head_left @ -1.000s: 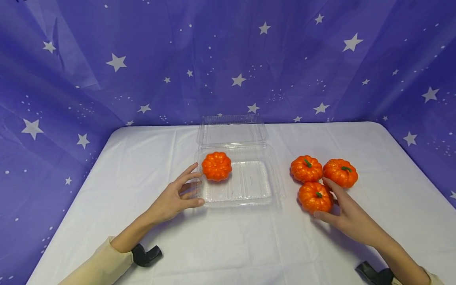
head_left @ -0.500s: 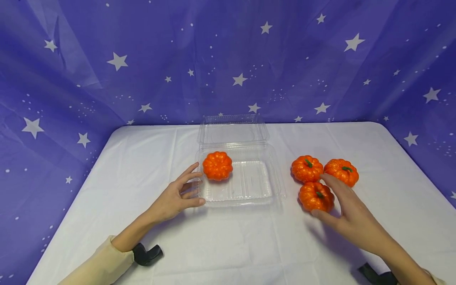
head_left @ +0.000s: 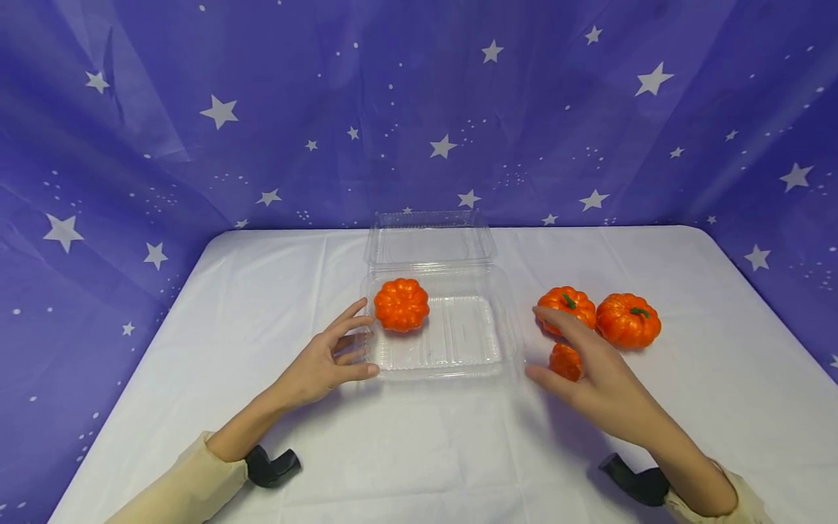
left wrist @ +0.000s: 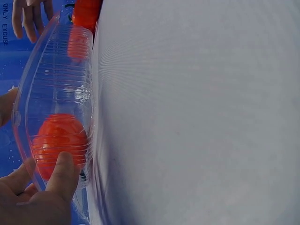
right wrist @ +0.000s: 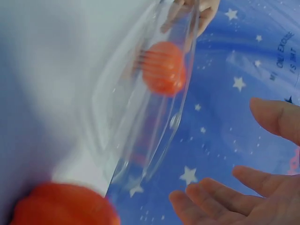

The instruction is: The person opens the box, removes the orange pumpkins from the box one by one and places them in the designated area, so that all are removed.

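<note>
An orange toy pumpkin lies stem-down in the left part of a clear plastic clamshell box. My left hand rests at the box's left side, fingers spread; the left wrist view shows its thumb against the clear wall. My right hand hovers over the front pumpkin, hiding much of it. Nothing is in that hand; its fingers are extended and apart in the right wrist view. Behind it stand two more pumpkins, a left one partly covered by fingers and a right one.
The box's lid lies folded back behind its base. A white cloth covers the table, and a purple star-printed curtain hangs around the back and sides. Black wrist mounts sit under both forearms.
My right hand has come away from the front pumpkin's right side and moved left across it, toward the box. My left hand and the pumpkins have stayed in place.
</note>
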Motion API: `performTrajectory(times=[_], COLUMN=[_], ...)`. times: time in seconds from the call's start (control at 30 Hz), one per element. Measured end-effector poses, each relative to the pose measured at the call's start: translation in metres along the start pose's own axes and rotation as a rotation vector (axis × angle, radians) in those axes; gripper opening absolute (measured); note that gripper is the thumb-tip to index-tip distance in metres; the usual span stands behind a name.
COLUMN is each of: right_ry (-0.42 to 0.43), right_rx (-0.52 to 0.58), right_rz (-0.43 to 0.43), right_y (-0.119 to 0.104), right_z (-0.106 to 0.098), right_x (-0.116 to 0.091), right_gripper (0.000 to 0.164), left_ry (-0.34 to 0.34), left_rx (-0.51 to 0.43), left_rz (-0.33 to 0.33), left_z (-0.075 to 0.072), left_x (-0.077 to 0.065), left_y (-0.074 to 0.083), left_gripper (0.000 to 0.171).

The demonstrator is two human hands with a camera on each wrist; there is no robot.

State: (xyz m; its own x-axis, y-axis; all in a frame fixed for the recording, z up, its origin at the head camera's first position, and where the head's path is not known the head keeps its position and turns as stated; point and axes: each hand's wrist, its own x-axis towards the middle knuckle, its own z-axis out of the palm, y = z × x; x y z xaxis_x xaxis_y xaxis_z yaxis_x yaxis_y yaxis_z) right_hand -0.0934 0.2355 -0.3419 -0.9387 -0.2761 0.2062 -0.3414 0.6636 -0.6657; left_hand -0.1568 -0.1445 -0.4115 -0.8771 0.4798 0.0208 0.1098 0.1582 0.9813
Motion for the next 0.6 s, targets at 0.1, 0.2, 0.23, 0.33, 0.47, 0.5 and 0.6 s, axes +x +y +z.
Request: performTrajectory(times=[0.1, 0.2, 0.23, 0.33, 0.47, 0.5, 0.6], right_ry=[-0.02, -0.024, -0.029, -0.059, -0.108, -0.119, -0.15], right_rx=[0.013, 0.031, 0.042, 0.089, 0.132, 0.14, 0.165], right_rz=[-0.01, -0.056, -0.071, -0.112, -0.133, -0.131, -0.111], right_y=[-0.006, -0.012, -0.014, -0.02, -0.026, -0.027, -0.03], right_z=[0.006, 0.01, 0.012, 0.018, 0.027, 0.028, 0.031], right_x=[0.008, 0.018, 0.022, 0.033, 0.048, 0.052, 0.064], right_gripper=[0.067, 0.067, 0.066, 0.064, 0.065, 0.066, 0.069], left_ry=[0.003, 0.005, 0.005, 0.003, 0.003, 0.003, 0.003], left_rx=[-0.001, -0.001, -0.002, -0.007, -0.004, -0.002, 0.003], left_rz=[0.003, 0.004, 0.004, 0.002, -0.003, -0.003, -0.004], left_z=[0.0, 0.0, 0.0, 0.0, 0.0, 0.0, -0.001], left_x=[0.0, 0.0, 0.0, 0.0, 0.0, 0.0, 0.001], left_y=[-0.001, 0.0, 0.0, 0.0, -0.001, -0.001, -0.001], left_gripper=[0.072, 0.072, 0.072, 0.073, 0.073, 0.073, 0.073])
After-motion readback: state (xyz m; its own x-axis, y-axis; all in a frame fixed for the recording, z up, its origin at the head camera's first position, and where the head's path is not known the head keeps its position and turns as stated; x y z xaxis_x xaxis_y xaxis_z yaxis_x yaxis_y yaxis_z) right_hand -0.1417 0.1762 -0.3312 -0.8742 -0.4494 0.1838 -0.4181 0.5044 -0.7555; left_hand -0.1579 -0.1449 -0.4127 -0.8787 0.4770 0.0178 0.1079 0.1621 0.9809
